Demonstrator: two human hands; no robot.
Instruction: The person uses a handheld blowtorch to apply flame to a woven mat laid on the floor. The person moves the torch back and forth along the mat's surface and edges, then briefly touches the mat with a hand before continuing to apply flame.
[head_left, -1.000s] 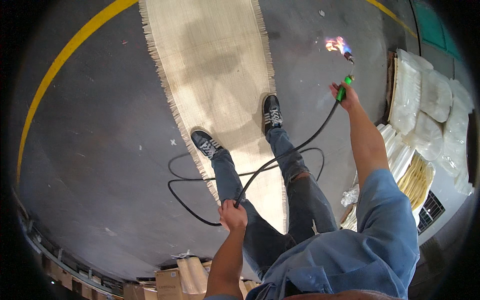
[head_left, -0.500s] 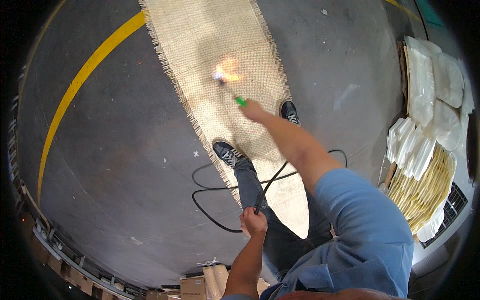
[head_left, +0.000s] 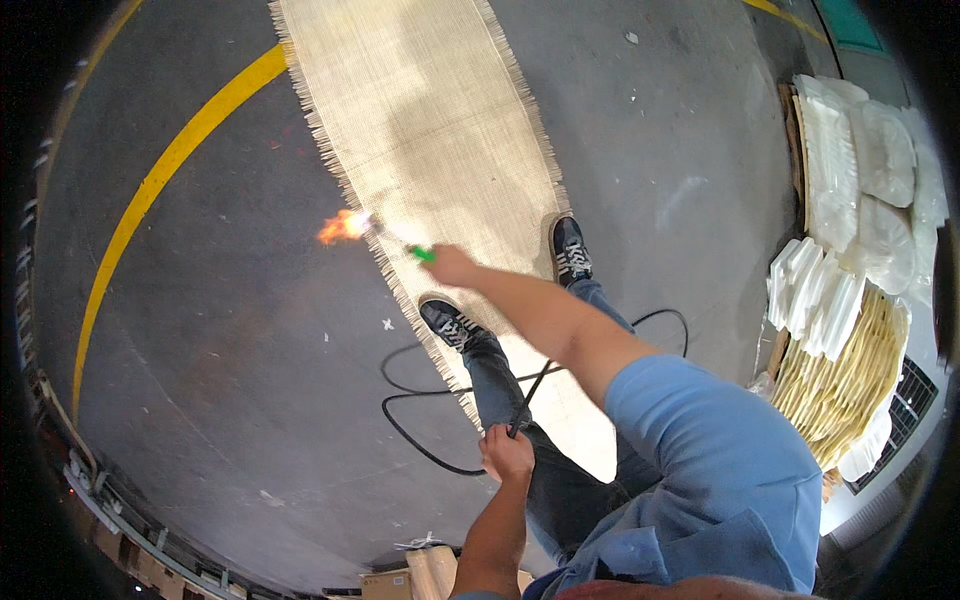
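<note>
Head view, looking down on a person standing over a mat. The fingers of the right hand [head_left: 452, 266] are curled around a green-handled torch [head_left: 423, 254]; motion blur and the hand's own back hide the exact grip. The arm reaches across to the person's left, and an orange flame [head_left: 341, 228] streams from the torch tip, out past the mat's left edge and above the grey floor [head_left: 230, 290]. How high it sits cannot be told.

The left hand [head_left: 508, 455], lower down near the left thigh, has its fingers closed around a black hose [head_left: 428, 452], which loops about the left leg on both sides. The cream woven mat [head_left: 460, 150], fringed along both long sides, runs from the top of the view down between the legs. The left shoe [head_left: 452, 323] and right shoe [head_left: 570, 248] stand at its two edges.

Lingering or dipping too low, the flame could probably scorch the weave or light the dry-looking fringe. The looped hose might catch a foot, and a tug could jerk the torch toward the left shoe. Far right, clear plastic bags [head_left: 884, 158] would likely melt if fire swung close.
</note>
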